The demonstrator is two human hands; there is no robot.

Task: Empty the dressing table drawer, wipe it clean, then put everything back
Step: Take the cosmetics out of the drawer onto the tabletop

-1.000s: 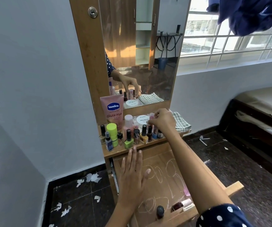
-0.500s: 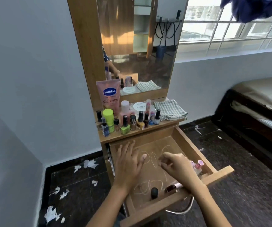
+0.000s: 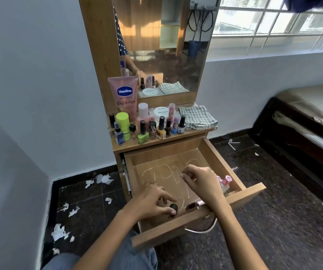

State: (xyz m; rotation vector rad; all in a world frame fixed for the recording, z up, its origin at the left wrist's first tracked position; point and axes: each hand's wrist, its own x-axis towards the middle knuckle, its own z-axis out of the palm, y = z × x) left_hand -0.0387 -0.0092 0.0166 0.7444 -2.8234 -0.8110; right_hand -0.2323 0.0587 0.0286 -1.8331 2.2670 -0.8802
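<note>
The wooden drawer is pulled out, with white smeared marks on its bottom. My left hand is at the drawer's front, thumb and fingers pinching a dark-capped bottle. My right hand hovers over the drawer's right half with bent fingers; I see nothing in it. A brown nail polish bottle lies by the front wall. Small pink bottles stand in the right front corner. Several nail polish bottles, a Vaseline tube and a white jar stand on the table top.
A folded checked cloth lies at the table top's right end. The mirror rises behind it. A bed stands to the right. Torn paper scraps litter the dark floor on the left. A metal handle hangs under the drawer front.
My right hand came down from the table top into the drawer. My left hand left the drawer bottom, slid to the front and closed on the dark-capped bottle.
</note>
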